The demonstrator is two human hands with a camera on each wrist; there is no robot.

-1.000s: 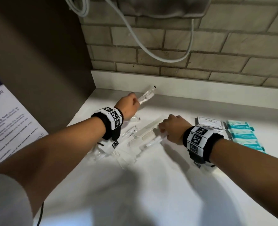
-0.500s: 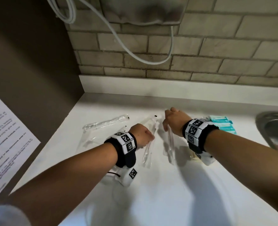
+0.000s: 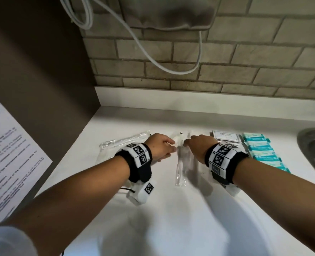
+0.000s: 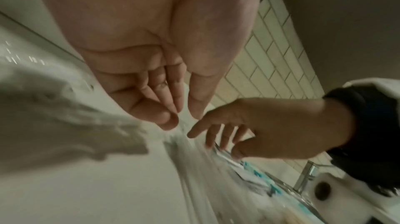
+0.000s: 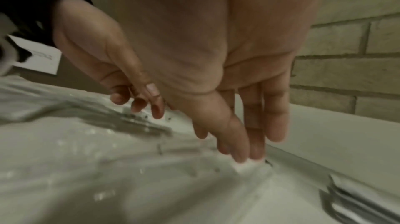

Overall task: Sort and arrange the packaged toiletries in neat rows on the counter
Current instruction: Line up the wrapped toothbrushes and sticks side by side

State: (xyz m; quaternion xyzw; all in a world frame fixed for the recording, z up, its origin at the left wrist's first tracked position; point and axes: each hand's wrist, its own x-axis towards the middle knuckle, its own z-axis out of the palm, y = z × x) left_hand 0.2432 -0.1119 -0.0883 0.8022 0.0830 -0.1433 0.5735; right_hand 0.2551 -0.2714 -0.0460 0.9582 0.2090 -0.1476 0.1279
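Observation:
Two clear long toothbrush packets lie side by side, lengthwise, on the white counter. My left hand hovers at their far end from the left, fingers loosely extended and holding nothing. From the right, my right hand reaches in with straight fingers touching the end of a packet. More clear packets lie crooked to the left of my left wrist. White sachets and a row of teal packets sit to the right.
A steel sink is set into the counter at the right edge. A brick wall with a hanging white cable runs behind. A dark side panel and a printed notice stand on the left.
My left hand put one packet down at the left, then carried another beside the right hand's packet. Both hands now meet at the far ends of the two packets.

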